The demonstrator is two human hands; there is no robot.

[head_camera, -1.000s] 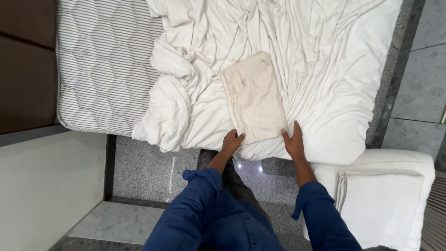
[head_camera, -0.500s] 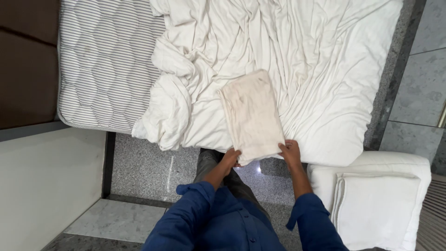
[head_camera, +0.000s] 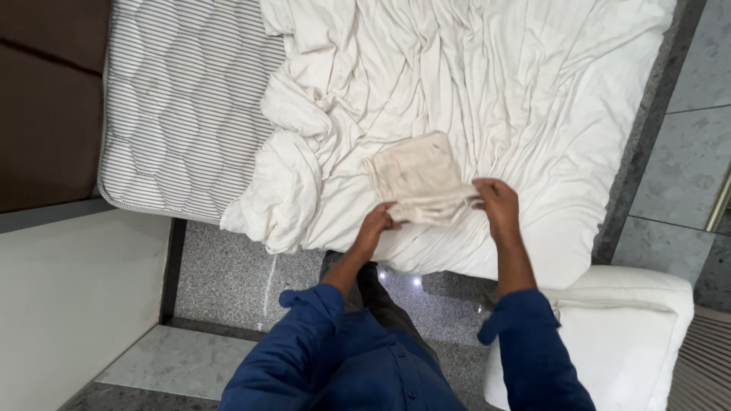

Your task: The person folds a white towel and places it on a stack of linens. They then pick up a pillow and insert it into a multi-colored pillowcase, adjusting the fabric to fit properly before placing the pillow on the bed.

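Half a second ago the folded cream cloth [head_camera: 418,180] lay long and flat on the rumpled white sheet [head_camera: 533,91], and now its near end is lifted and doubled back, pinched by the left hand [head_camera: 378,224] and right hand [head_camera: 496,204] above the bed.
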